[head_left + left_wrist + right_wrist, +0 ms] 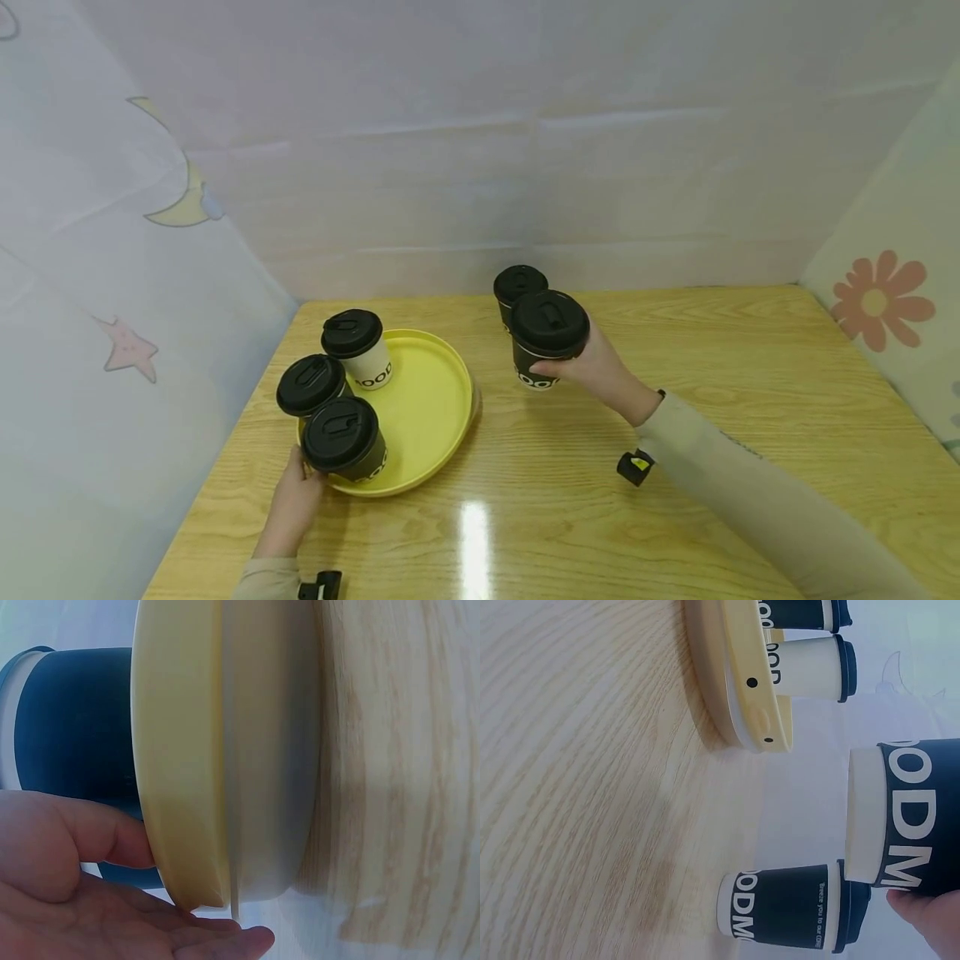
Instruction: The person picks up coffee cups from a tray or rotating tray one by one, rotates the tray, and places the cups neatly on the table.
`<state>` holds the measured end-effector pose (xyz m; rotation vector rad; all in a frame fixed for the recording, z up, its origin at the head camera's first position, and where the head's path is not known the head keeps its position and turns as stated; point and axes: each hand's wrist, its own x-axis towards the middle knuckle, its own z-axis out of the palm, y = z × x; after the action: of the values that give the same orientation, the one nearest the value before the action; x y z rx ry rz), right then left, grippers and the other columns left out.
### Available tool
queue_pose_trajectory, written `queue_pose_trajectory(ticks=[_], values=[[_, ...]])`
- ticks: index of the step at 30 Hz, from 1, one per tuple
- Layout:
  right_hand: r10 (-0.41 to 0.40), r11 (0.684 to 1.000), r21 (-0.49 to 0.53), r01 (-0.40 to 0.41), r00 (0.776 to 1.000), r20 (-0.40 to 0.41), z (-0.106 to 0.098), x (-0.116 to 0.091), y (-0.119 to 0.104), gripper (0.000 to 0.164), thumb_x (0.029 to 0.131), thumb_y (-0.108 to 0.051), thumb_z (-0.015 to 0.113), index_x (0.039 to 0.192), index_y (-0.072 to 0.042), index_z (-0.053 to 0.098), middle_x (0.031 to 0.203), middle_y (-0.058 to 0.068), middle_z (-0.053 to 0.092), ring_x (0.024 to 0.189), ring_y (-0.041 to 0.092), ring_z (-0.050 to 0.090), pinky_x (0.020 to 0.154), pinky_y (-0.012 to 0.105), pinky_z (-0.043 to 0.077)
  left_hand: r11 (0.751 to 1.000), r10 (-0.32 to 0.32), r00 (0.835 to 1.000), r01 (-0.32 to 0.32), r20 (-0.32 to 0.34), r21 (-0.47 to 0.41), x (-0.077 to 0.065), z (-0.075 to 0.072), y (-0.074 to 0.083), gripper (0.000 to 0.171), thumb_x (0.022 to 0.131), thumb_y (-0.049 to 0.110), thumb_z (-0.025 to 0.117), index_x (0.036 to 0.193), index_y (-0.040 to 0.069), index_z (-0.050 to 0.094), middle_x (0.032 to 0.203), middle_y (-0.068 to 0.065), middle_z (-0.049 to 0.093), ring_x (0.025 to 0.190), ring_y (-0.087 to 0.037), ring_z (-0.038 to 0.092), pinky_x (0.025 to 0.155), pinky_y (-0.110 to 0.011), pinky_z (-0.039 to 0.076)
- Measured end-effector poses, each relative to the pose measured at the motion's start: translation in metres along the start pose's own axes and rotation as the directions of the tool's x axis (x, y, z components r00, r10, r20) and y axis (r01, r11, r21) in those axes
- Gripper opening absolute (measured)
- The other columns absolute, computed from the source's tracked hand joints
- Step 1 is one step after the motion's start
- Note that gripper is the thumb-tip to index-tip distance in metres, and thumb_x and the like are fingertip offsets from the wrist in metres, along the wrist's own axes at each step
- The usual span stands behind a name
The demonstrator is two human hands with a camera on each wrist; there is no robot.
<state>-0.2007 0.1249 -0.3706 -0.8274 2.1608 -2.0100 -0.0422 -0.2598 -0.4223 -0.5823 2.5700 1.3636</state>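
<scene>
Pointing lid-up, its long axis near vertical, the dark cup hangs above the wooden surface. Fingers of the right hand grip its side; another cup stands behind. The left hand pinches the rim of a yellow tray bearing three lidded cups. Pale, patterned walls surround the surface.

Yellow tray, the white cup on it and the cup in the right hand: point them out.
Yellow tray [429, 400]: head view, bare floor.
White cup [371, 364]: head view, pale side wall.
Held cup [550, 327]: head view, its black top.
</scene>
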Motion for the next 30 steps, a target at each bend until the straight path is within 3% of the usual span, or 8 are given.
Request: queue_pose_trajectory(ticks=[5, 10, 16, 21, 30], values=[[0.014, 1.000, -0.019, -0.014, 0.999, -0.029, -0.005, -0.003, 0.002, 0.088, 0.074, -0.006, 0.084, 0.147, -0.003, 0.035, 0.142, 0.013, 0.046, 0.126, 0.021, 0.046, 0.108, 0.049, 0.034, 1.000, 0.001, 1.000, -0.001, -0.004, -0.001, -0.001, 0.000, 0.000, 0.069, 0.101, 0.011, 0.035, 0.148, -0.010, -0.011, 0.151, -0.039, -0.004, 0.138, -0.056, 0.003, 0.110, -0.066, 0.013], [-0.031, 0.999, -0.017, 0.029, 0.997, -0.065, -0.009, -0.006, 0.004, 0.090, 0.073, -0.010, 0.085, 0.146, -0.002, 0.035, 0.138, 0.011, 0.049, 0.123, 0.015, 0.049, 0.108, 0.048, 0.034, 1.000, -0.005, 1.000, 0.005, -0.002, -0.003, -0.001, -0.001, 0.001, 0.069, 0.102, 0.012, 0.035, 0.148, -0.011, -0.011, 0.151, -0.040, -0.004, 0.138, -0.056, 0.003, 0.110, -0.066, 0.013], [0.031, 0.999, -0.025, -0.033, 0.995, -0.097, -0.014, -0.011, 0.005, 0.091, 0.080, -0.015, 0.081, 0.149, -0.003, 0.022, 0.145, 0.015, 0.039, 0.129, 0.023, 0.043, 0.108, 0.049, 0.033, 1.000, -0.025, 1.000, 0.025, 0.010, 0.002, 0.000, -0.001, 0.001, 0.070, 0.103, 0.015, 0.034, 0.147, -0.012, -0.014, 0.150, -0.039, -0.010, 0.137, -0.057, 0.001, 0.110, -0.066, 0.011], [0.070, 0.997, -0.032, -0.074, 0.989, -0.130, -0.017, -0.011, 0.004, 0.092, 0.082, -0.008, 0.078, 0.150, -0.003, 0.016, 0.146, 0.018, 0.035, 0.132, 0.032, 0.038, 0.109, 0.051, 0.032, 1.000, -0.020, 1.000, 0.020, 0.008, 0.000, 0.000, -0.001, 0.001, 0.070, 0.103, 0.014, 0.033, 0.147, -0.012, -0.014, 0.150, -0.039, -0.010, 0.137, -0.057, 0.000, 0.110, -0.066, 0.011], [0.064, 0.991, -0.109, -0.084, 0.983, -0.171, -0.023, -0.009, 0.005, 0.094, 0.077, -0.001, 0.081, 0.149, -0.002, 0.021, 0.148, 0.018, 0.031, 0.134, 0.033, 0.035, 0.111, 0.052, 0.028, 1.000, -0.015, 1.000, 0.015, 0.007, -0.008, 0.001, -0.002, 0.001, 0.069, 0.103, 0.013, 0.033, 0.146, -0.013, -0.015, 0.149, -0.038, -0.013, 0.137, -0.056, -0.001, 0.110, -0.065, 0.010]])
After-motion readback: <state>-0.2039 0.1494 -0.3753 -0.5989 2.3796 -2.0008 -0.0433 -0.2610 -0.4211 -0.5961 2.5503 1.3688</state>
